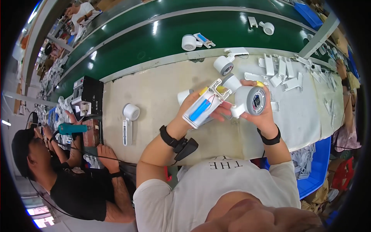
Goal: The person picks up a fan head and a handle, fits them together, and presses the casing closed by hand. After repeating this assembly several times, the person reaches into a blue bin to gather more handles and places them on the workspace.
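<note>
My left hand (184, 110) is closed around a white plastic handle shell (209, 100), held tilted above the table. A blue cylindrical battery (199, 110) and thin red wire lie inside its open side. In my right hand (266, 119) is a round white device head (244, 95) with a grey rim and a dark centre showing circuitry. The head's short neck points toward the shell's end; whether a wire joins the two is hard to make out. Just beyond my hands rest another white head (231, 82) and a similar one with a grey rim (223, 65).
White plastic shells (281, 71) lie piled at the right. One assembled white unit (131, 112) lies left on the table (162, 92). A green conveyor (154, 38) runs behind. At left, a co-worker (73, 181) sits near a black machine (87, 96). A blue bin (317, 170) stands lower right.
</note>
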A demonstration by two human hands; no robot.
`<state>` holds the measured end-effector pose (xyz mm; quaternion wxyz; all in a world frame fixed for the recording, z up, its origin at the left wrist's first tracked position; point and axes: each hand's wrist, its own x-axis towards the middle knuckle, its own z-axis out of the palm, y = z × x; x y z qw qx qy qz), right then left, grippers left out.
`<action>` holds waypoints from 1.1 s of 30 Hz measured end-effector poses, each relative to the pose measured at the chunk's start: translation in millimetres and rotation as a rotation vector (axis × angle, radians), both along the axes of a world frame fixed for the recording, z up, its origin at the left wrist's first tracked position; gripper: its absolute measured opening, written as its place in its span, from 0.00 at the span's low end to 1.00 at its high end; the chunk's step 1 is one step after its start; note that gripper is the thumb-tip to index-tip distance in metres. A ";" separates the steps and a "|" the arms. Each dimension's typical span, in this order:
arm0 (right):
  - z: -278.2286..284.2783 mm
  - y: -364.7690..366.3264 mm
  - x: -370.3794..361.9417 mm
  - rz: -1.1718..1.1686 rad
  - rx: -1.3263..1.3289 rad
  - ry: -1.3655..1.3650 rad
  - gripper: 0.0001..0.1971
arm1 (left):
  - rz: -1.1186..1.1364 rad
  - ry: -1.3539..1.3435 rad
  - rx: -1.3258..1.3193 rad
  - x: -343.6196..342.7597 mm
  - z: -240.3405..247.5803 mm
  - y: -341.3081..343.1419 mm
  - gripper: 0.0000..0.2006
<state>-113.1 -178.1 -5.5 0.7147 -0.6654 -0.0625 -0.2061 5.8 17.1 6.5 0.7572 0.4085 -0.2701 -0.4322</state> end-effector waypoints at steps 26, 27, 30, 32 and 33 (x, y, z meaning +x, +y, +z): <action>14.4 -27.5 4.2 -0.375 -0.922 -0.337 0.31 | -0.031 -0.178 0.227 -9.6 27.1 -10.3 0.15; 11.8 -29.3 5.0 -0.394 -0.964 -0.373 0.31 | -0.008 -0.195 0.250 -12.0 29.4 -11.5 0.13; 8.3 -31.8 4.1 -0.397 -1.020 -0.419 0.31 | 0.037 -0.198 0.275 -14.9 22.2 -15.6 0.11; 6.3 -31.5 3.5 -0.383 -1.028 -0.426 0.31 | 0.057 -0.185 0.284 -16.9 23.0 -15.7 0.11; 5.4 -30.8 3.7 -0.399 -0.976 -0.436 0.27 | 0.069 -0.259 0.307 -18.0 26.5 -15.5 0.10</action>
